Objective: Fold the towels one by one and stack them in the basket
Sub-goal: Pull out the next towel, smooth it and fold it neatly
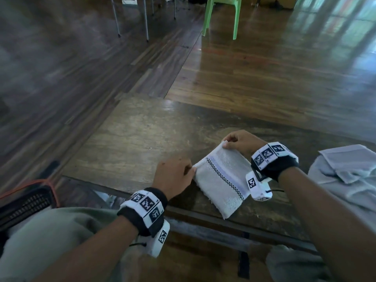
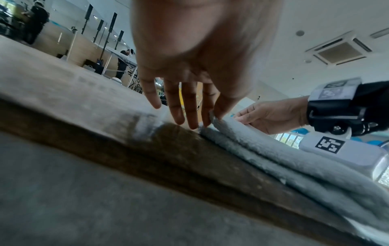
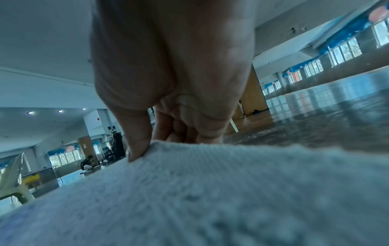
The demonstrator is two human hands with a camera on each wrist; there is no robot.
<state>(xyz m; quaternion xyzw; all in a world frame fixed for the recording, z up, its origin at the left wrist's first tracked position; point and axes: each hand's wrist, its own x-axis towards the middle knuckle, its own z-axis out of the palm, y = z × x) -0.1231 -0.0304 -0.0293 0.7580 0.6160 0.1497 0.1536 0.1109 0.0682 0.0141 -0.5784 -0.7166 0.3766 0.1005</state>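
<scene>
A white towel [image 1: 221, 180] with a checkered stripe lies folded on the wooden table [image 1: 132, 143], near its front edge. My left hand [image 1: 191, 169] pinches the towel's near-left corner. My right hand [image 1: 225, 143] pinches the far corner and lifts it slightly. In the left wrist view the left hand [image 2: 212, 116] nips the edge of the layered towel [image 2: 263, 149] between thumb and forefinger, its other fingers reaching down to the table. In the right wrist view the right hand [image 3: 147, 146] has its thumb on top of the towel [image 3: 210, 191] and its fingers curled under the corner.
A black basket [image 1: 28, 202] with an orange rim sits low at the left, beside my knee. A pile of grey cloths [image 1: 345, 171] lies on the table at the right. A green chair [image 1: 221, 15] stands far off on the floor.
</scene>
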